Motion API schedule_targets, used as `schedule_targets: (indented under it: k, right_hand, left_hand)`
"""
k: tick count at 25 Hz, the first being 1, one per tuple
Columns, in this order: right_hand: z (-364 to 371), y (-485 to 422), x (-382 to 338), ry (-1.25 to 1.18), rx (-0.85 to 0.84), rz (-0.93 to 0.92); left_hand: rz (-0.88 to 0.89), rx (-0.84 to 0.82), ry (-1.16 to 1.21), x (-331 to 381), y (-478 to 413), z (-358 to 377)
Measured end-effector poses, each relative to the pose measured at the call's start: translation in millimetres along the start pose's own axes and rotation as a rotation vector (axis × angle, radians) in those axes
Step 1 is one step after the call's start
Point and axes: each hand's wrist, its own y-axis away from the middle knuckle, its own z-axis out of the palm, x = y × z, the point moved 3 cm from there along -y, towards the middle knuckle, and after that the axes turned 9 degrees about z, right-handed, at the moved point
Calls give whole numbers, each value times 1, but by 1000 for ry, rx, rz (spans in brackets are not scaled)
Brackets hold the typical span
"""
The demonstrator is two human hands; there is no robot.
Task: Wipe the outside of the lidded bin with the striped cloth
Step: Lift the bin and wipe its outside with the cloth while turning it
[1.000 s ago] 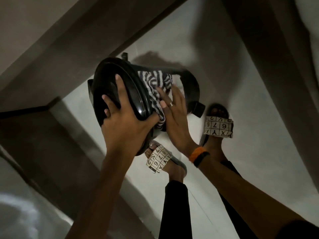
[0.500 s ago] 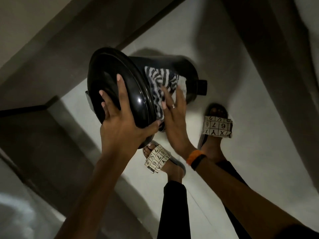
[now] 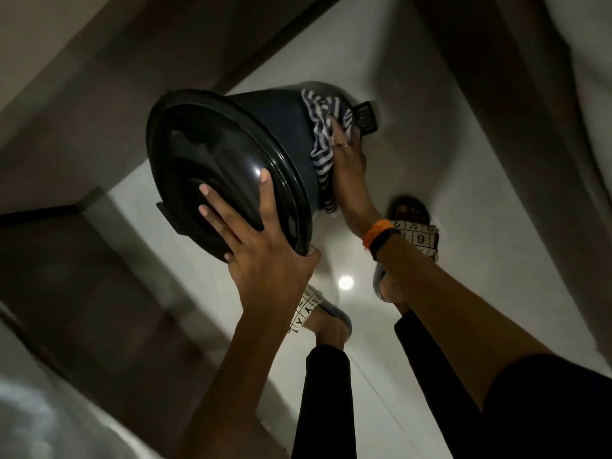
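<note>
The lidded bin [image 3: 265, 134] is tipped on its side above the pale floor [image 3: 430, 180], its glossy lid [image 3: 212, 167] facing the camera at about 10 o'clock from centre. The left hand [image 3: 265, 256] braces the lid's lower edge, fingers [image 3: 215, 207] spread flat across it and thumb hooked under the rim. At 1 o'clock, the right hand [image 3: 347, 160] presses the striped cloth [image 3: 323, 137] flat against the bin's side wall, fingers extended over the fabric. A pedal [image 3: 366, 116] juts out beside the cloth. Patterned slippers [image 3: 419, 235] stand below.
</note>
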Motion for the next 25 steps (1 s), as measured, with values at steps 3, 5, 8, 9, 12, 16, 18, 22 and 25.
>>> schedule_targets:
  k: [3, 5, 8, 9, 12, 16, 18, 22, 25]
  right_hand:
    - [-1, 6, 1, 84, 5, -22]
    - [0, 6, -4, 99, -13, -1]
    - [14, 34, -11, 204, 6, -124]
    - [19, 49, -6, 316, 15, -221]
    - [9, 56, 28, 483, 28, -291]
    - [-20, 8, 66, 380, 64, 41]
    - [-27, -3, 77, 331, 67, 75]
    - [-41, -16, 77, 249, 115, 189]
    - [-16, 18, 55, 180, 19, -25]
  left_hand:
    - [-29, -7, 26, 2, -7, -7]
    - [-51, -13, 45, 5, -12, -18]
    - [-90, -8, 46, 2, -24, -45]
    - [-113, -29, 45, 0, -31, -53]
    - [-175, -95, -1, -6, -38, -59]
    - [-155, -65, -44, -5, -23, -52]
    - [-46, -146, 37, -9, -9, -48]
    - [272, -297, 121, -12, 15, -37]
    - [252, -220, 105, -21, 1, -38]
